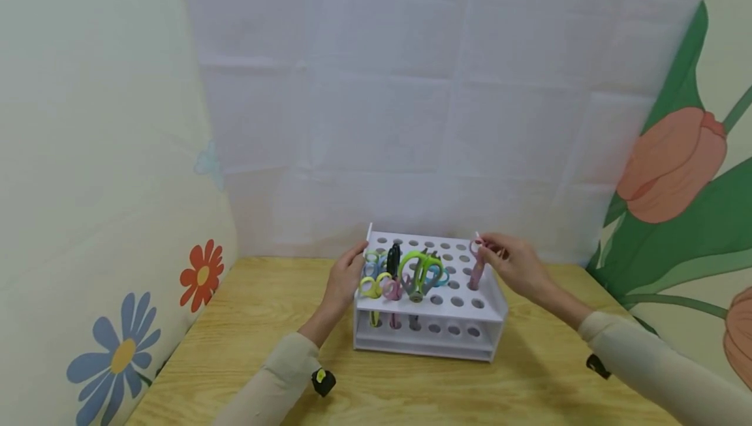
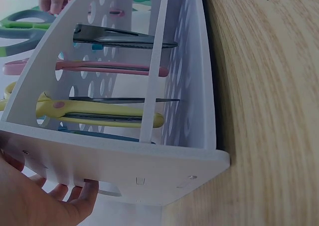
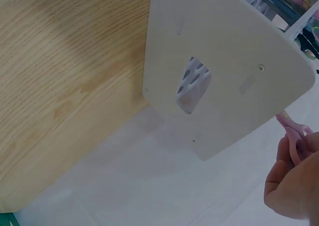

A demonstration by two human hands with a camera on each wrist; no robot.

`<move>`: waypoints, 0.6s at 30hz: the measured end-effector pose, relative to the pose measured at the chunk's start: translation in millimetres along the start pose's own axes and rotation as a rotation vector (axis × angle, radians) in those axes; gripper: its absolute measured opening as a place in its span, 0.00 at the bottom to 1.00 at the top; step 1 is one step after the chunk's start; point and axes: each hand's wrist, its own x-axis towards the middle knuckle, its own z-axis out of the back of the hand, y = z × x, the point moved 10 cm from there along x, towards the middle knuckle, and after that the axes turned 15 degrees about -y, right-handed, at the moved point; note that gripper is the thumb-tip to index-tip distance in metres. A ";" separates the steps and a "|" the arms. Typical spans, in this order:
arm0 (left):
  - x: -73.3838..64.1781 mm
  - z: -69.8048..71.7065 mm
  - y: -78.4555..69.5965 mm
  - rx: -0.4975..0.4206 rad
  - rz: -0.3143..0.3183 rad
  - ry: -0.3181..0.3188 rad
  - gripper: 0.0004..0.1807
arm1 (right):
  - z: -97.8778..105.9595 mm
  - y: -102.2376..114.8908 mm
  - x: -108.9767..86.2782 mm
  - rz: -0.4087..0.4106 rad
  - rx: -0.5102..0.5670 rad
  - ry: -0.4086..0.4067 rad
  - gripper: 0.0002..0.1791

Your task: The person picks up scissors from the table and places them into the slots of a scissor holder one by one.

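A white rack [image 1: 425, 310] with rows of round holes stands on the table, several pairs of scissors upright in it. My right hand [image 1: 519, 268] pinches the handle of pink scissors [image 1: 476, 274] at the rack's right side; their lower end is at a hole in the top board. In the right wrist view the handle loop of these pink scissors [image 3: 294, 136] shows between finger and thumb. My left hand [image 1: 343, 279] holds the rack's left side panel [image 2: 119, 168], fingertips at its cut-out. Green-and-grey scissors [image 1: 420, 274], yellow scissors [image 1: 375, 286] and other pink scissors [image 1: 392, 289] stand nearer the left.
The wood-grain table [image 1: 235, 334] reaches back to a white cloth [image 1: 382, 119] hanging behind the rack. Flower-patterned sheets [image 1: 88, 184] border both sides. Black scissors handles [image 1: 393, 259] and a blue handle [image 1: 437, 276] also rise from the rack.
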 end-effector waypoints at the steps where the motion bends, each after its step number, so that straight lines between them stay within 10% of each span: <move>1: 0.0 0.0 -0.1 -0.001 0.001 0.001 0.23 | -1.9 -1.7 -0.6 -0.004 -0.002 0.009 0.14; 18: 1.4 -1.5 -0.5 0.003 -0.012 0.001 0.23 | -27.3 -16.1 -12.8 -0.085 -0.027 0.164 0.10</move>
